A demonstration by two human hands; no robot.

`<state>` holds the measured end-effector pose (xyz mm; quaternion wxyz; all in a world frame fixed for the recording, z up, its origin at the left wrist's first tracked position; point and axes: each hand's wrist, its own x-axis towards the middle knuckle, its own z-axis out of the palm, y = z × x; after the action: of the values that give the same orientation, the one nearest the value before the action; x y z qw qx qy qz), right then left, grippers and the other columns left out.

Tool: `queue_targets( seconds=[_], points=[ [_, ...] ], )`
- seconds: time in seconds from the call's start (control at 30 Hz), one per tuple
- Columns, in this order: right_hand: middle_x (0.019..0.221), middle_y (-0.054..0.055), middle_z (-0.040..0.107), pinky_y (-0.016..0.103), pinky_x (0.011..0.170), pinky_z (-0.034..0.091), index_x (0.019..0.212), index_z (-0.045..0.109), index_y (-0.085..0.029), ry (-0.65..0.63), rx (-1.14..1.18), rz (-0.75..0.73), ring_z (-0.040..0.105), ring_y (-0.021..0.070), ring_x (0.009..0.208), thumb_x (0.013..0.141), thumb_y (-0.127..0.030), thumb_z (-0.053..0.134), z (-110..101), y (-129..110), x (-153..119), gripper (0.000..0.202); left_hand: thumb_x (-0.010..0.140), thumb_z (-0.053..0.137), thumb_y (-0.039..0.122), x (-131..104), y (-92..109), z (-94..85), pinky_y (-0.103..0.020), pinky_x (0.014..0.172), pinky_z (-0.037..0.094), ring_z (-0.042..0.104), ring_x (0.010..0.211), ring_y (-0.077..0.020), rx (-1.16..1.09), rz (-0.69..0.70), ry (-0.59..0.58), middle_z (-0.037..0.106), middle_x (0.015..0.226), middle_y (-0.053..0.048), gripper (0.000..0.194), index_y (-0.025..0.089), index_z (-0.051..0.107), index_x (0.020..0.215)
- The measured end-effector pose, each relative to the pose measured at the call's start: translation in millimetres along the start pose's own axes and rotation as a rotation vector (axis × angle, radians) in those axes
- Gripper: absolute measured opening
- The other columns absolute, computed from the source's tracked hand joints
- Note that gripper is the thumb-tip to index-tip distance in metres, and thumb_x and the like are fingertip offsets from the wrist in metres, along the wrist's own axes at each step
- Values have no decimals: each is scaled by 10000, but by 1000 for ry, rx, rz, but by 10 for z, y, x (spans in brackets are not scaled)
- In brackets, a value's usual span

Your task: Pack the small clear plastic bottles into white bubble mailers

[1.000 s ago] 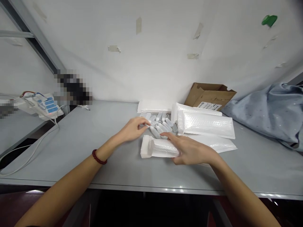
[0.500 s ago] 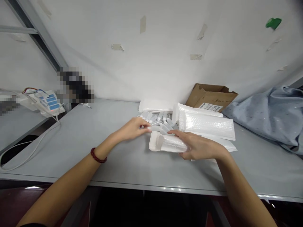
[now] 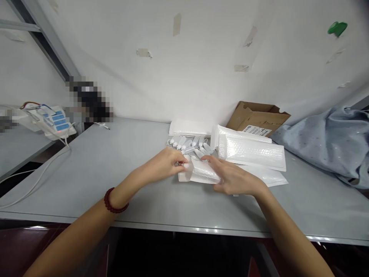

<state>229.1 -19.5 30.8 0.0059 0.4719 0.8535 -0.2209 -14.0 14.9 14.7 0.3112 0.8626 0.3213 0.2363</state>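
Observation:
My right hand [image 3: 232, 177] is closed around a small white bubble mailer [image 3: 204, 172], its open end facing left. At that mouth my left hand [image 3: 168, 163] is pinched shut on a small white tube-shaped piece, mostly hidden by the fingers and the mailer. Just behind the mailer lies a cluster of small translucent white tube-shaped pieces [image 3: 181, 143], several with thin cord loops.
More bubble mailers [image 3: 255, 154] are piled to the right, and a flat white stack [image 3: 188, 128] lies against the wall. Behind stand an open cardboard box [image 3: 256, 117] and a light blue cloth [image 3: 328, 142]. A power strip with cables [image 3: 56, 123] sits far left.
My left hand has moved from the loose pieces rightward and nearer, to the mailer's mouth, with the small piece. My right hand and the mailer have shifted slightly left.

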Motion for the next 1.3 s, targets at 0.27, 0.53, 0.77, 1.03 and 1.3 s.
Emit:
queue_targets(
  seconds=[0.27, 0.53, 0.77, 1.03, 1.3],
  points=[
    [1267, 204, 518, 454, 865, 447, 1347, 334, -114, 169, -11, -101, 522, 348, 1104, 647, -192, 557, 134, -77, 66, 738, 696, 436, 38, 23, 120, 241, -223, 515, 292, 405, 538, -88, -118, 9, 33, 458, 562, 22, 204, 147, 488, 531],
    [1215, 202, 522, 484, 905, 438, 1358, 324, -88, 166, 2, -102, 503, 353, 1138, 643, -188, 567, 151, -119, 75, 762, 735, 485, 123, 1, 121, 158, -213, 500, 323, 454, 537, -96, -379, -230, -177, 551, 568, 10, 202, 140, 566, 551],
    [1261, 204, 495, 504, 943, 427, 1372, 304, -94, 195, -1, -113, 481, 357, 1171, 643, -187, 566, 159, -114, 61, 780, 744, 542, 158, 21, 107, 193, -215, 571, 398, 523, 609, -112, -540, -280, -95, 571, 594, 22, 166, 145, 682, 656],
    [1287, 201, 480, 500, 943, 436, 1347, 314, -114, 196, 15, -112, 480, 351, 1190, 644, -189, 554, 147, -100, 60, 746, 754, 594, 136, 9, 110, 71, -217, 634, 470, 593, 668, -115, -570, -259, -130, 678, 704, 9, 150, 161, 740, 731],
    [1310, 206, 463, 523, 946, 427, 1360, 294, -126, 258, 23, -68, 455, 359, 1207, 646, -211, 553, 136, -84, 73, 765, 760, 679, 258, -13, 133, -109, -291, 774, 526, 667, 858, -191, -511, -315, 51, 738, 857, -32, 154, 176, 744, 873]
  ],
)
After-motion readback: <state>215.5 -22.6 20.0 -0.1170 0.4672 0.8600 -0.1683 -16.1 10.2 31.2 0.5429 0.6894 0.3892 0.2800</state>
